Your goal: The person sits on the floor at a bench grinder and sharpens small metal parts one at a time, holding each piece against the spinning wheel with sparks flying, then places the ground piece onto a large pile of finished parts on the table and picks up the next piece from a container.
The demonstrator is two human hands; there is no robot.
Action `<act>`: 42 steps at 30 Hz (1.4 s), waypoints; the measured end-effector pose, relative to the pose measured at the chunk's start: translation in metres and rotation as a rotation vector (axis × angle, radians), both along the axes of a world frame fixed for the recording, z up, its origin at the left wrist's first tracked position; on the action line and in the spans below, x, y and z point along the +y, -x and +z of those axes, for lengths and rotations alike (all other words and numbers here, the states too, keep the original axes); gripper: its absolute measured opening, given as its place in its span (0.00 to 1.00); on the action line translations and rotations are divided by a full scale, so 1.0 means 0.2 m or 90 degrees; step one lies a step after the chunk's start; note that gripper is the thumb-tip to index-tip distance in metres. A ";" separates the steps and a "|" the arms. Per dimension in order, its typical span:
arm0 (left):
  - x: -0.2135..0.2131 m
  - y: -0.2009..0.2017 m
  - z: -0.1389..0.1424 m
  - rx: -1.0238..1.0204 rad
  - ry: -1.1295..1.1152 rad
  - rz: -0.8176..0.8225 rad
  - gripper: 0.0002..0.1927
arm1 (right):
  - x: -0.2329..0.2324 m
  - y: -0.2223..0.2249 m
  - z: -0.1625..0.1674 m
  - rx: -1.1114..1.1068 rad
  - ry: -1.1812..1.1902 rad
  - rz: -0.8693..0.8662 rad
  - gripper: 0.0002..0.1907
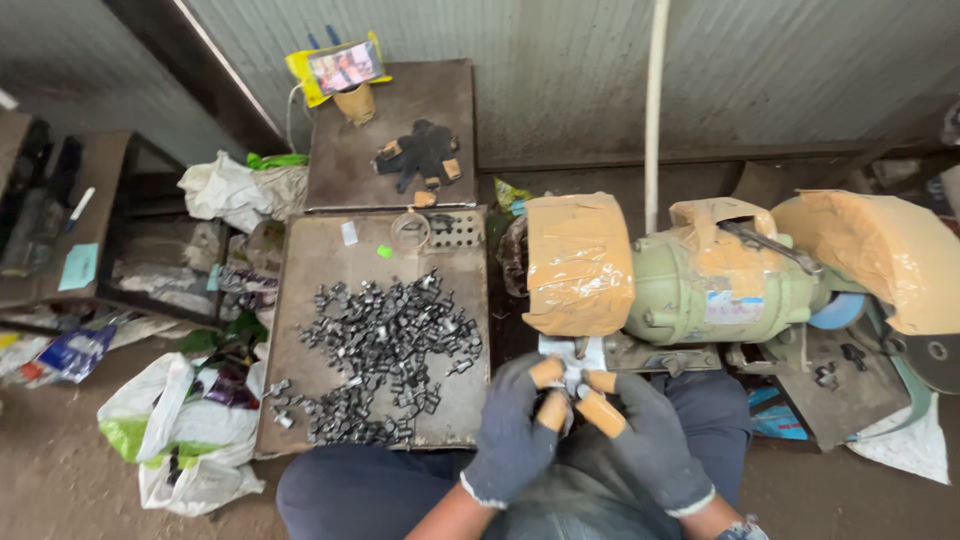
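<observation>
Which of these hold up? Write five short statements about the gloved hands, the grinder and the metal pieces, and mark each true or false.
1. Both hands, left hand and right hand, wear dark gloves with tan fingertips. True.
2. The pile of small metal pieces lies on a flat tray to the left of the hands. True.
3. The bench grinder has a bright red body. False: its body is pale green, with guards wrapped in brown tape.
4. The hands rest on the pile of pieces. False: they meet in front of the grinder's left wheel guard.
5. A spare pair of gloves lies on the farther board. True.
</observation>
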State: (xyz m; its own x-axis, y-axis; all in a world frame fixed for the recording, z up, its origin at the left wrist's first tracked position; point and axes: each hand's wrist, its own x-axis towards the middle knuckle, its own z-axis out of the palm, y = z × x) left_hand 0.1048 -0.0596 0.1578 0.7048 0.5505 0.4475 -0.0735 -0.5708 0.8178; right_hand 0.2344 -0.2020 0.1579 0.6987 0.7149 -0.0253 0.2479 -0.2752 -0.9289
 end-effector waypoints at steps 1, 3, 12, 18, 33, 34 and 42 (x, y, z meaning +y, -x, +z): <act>0.03 -0.04 0.01 0.013 -0.024 0.002 0.18 | -0.01 -0.03 0.00 -0.256 0.066 0.005 0.17; 0.11 -0.13 0.00 0.040 -0.072 0.011 0.21 | 0.01 -0.06 -0.02 -0.292 0.112 -0.022 0.17; 0.31 -0.29 -0.12 0.131 -0.105 -0.184 0.12 | 0.11 -0.20 -0.15 -0.296 0.043 -0.001 0.17; 0.34 -0.29 -0.14 0.126 -0.159 -0.209 0.14 | 0.12 -0.26 -0.17 -0.265 -0.001 0.055 0.17; 0.17 -0.15 -0.21 0.030 -0.129 0.006 0.14 | 0.18 -0.27 -0.19 -0.239 0.073 0.001 0.18; 0.12 -0.12 -0.23 0.049 -0.117 0.015 0.14 | 0.17 -0.26 -0.19 -0.240 0.042 -0.004 0.17; 0.09 0.16 -0.50 0.304 -0.089 -0.078 0.13 | -0.14 -0.05 -0.21 -0.275 0.049 -0.048 0.17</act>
State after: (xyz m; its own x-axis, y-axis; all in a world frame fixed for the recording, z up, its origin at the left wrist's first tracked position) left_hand 0.0723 -0.0426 0.0583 0.9040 0.4092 0.1239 0.2166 -0.6882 0.6925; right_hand 0.2440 -0.2305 0.1168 0.7067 0.6692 0.2296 0.5859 -0.3716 -0.7202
